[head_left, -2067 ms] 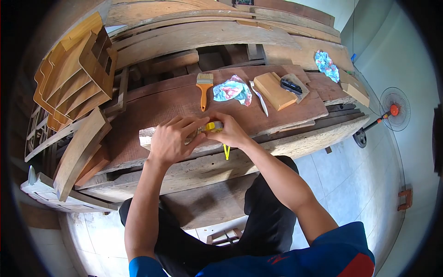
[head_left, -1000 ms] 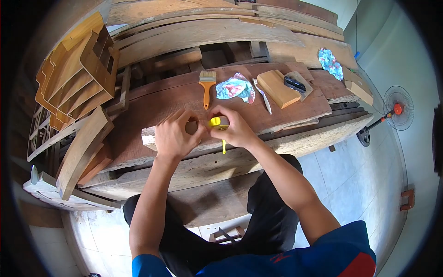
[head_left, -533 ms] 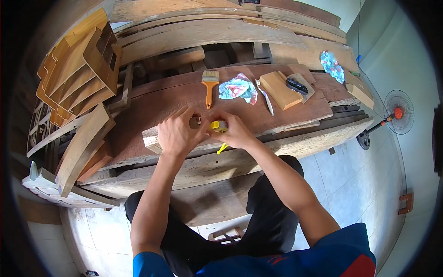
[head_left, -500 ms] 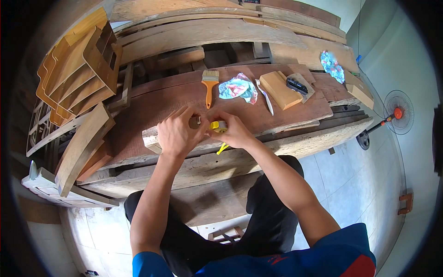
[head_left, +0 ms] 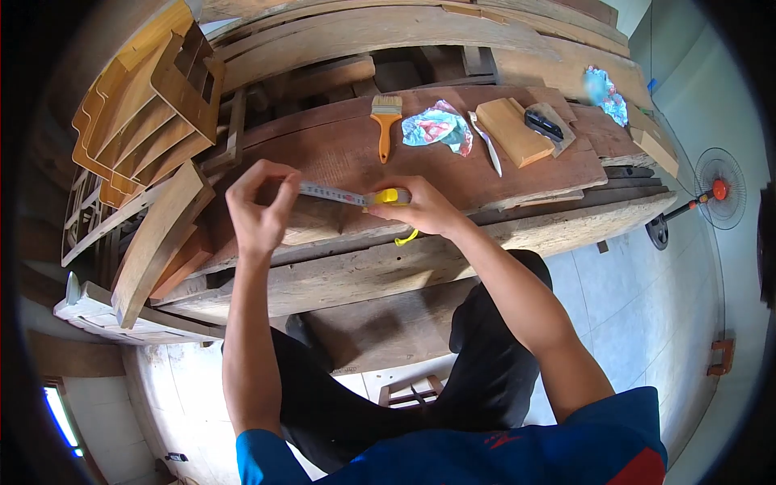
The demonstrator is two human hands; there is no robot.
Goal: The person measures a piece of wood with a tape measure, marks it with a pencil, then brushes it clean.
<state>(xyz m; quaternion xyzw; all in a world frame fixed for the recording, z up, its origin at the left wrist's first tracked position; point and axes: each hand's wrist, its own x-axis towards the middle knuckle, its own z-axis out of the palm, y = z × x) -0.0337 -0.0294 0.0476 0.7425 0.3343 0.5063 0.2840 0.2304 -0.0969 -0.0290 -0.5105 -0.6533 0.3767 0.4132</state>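
Left hand (head_left: 260, 212): thumb and finger pinching extended tape blade (head_left: 330, 192), left of paintbrush (head_left: 385, 131); right hand (head_left: 425, 208): fingers curled round tape measure (head_left: 391, 196), nearer wearer than paintbrush

No word, brand or number reads clearly. The pale blade of the tape measure (head_left: 391, 196), above the near edge of the bench (head_left: 517, 241), carries rows of small dark marks and a red patch — its figures are too small to make out. The blue shirt (head_left: 436, 459) bears a small red logo — angular, with tiny illegible lettering beside it.
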